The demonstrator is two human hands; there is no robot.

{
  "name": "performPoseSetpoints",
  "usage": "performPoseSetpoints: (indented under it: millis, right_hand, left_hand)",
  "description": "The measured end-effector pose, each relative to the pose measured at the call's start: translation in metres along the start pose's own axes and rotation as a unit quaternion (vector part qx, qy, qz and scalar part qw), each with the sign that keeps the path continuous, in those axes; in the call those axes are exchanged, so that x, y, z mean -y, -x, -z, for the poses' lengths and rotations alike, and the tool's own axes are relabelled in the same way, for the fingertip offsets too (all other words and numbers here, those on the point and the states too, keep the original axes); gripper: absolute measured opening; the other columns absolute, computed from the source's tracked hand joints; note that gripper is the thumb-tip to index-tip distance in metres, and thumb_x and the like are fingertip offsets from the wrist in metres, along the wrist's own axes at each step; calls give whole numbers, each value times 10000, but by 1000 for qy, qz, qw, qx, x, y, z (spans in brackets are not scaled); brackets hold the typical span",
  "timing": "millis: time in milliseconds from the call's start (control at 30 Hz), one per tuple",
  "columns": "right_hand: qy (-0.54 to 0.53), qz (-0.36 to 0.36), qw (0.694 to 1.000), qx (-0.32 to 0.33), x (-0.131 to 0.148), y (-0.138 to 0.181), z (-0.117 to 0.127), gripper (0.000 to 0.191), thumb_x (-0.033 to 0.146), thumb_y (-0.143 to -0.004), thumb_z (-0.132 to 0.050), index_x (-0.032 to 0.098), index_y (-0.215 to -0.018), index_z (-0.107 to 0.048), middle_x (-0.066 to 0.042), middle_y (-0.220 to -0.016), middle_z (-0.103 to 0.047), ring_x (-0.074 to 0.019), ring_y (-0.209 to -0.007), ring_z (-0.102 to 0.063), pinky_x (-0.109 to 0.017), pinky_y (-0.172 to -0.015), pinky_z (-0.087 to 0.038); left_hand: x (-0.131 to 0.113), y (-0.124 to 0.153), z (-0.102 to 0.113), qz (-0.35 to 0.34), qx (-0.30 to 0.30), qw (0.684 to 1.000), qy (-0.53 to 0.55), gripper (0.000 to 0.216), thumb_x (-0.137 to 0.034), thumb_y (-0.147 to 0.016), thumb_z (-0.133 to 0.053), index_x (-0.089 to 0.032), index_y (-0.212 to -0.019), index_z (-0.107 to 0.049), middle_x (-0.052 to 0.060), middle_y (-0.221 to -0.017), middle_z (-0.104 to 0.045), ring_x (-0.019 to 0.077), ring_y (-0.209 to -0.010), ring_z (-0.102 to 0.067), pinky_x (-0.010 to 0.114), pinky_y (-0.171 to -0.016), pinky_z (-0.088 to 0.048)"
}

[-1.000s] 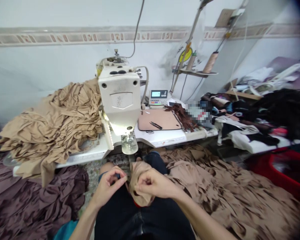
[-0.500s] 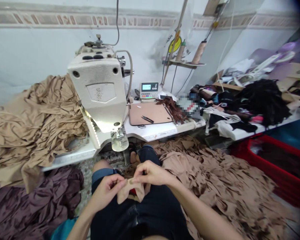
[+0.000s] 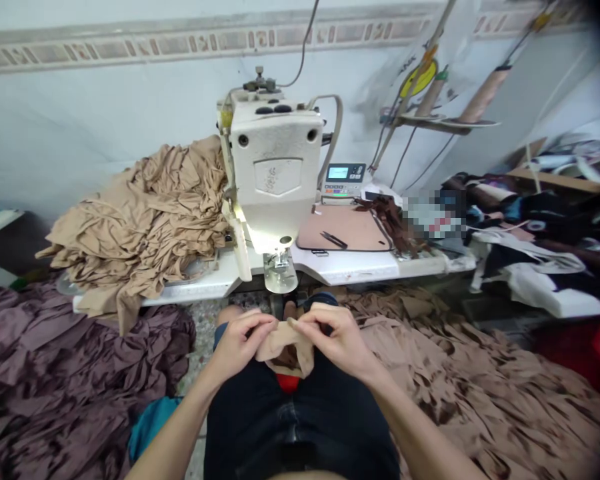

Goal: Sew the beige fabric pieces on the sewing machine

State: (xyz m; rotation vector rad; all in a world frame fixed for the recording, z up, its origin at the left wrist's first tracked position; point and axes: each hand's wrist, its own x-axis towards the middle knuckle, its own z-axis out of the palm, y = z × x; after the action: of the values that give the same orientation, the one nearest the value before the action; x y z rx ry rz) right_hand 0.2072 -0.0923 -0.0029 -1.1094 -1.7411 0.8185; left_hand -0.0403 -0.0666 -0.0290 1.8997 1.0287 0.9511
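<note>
Between my hands, above my lap, hangs a small loop of beige fabric [image 3: 285,343]. My left hand [image 3: 244,339] pinches its upper left edge between thumb and fingers. At the upper right edge, my right hand [image 3: 333,337] holds it in the same kind of pinch, close to the left fingertips. The piece sags open below the fingers, and darker brown shows through it. Just beyond my hands stands a white sewing machine [image 3: 277,160], its lit needle area over a narrow arm end [image 3: 280,273]. A patch of red lies under the fabric on my dark shorts.
Beige fabric [image 3: 155,213] is heaped on the table left of the machine. Dark purple cloth [image 3: 80,373] lies at lower left, and tan pieces [image 3: 460,373] at right. Black snips [image 3: 334,240] rest on a pink mat [image 3: 310,233] near a control panel [image 3: 345,180]. Thread cones [image 3: 485,93] stand above.
The view has swung left, so the machine sits further right in it. Both hands have raised the beige fabric slightly and its loop hangs wider open. Both pinches remain on it.
</note>
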Motion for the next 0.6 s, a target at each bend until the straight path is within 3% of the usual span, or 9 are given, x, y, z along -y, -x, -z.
performPoseSetpoints:
  millis: [200, 467, 600]
  right_hand:
    - [11, 18, 996, -82, 14, -25, 5, 314, 386, -1018, -700, 178, -804, -802, -8, -676, -600, -148, -613, -537, -290, -590, -397]
    - [-144, -122, 979, -72, 0, -52, 3, 492, 621, -845, -815, 165, -687, -718, 5, -571, -568, -144, -518, -495, -272, -487, -382]
    - [-155, -132, 974, -98, -6, -54, 4, 509, 641, -791, -845, 154, -698, -730, -4, -596, -599, -145, -551, -508, -272, -521, -405]
  left_hand:
    - [-23, -24, 4, 35, -34, 995, 85, 308, -392, -1036, -613, -160, -914, -775, 55, -849, -718, 177, -781, -650, 252, -723, -495]
    - [-31, -45, 6, 131, -121, 975, 132, 384, -517, -871, -773, -141, -818, -717, 26, -707, -664, 135, -611, -562, 220, -572, -432]
    - [-37, -53, 4, 133, -151, 968, 153, 361, -478, -825, -814, -174, -887, -631, -53, -622, -537, 99, -542, -482, 187, -522, -363]
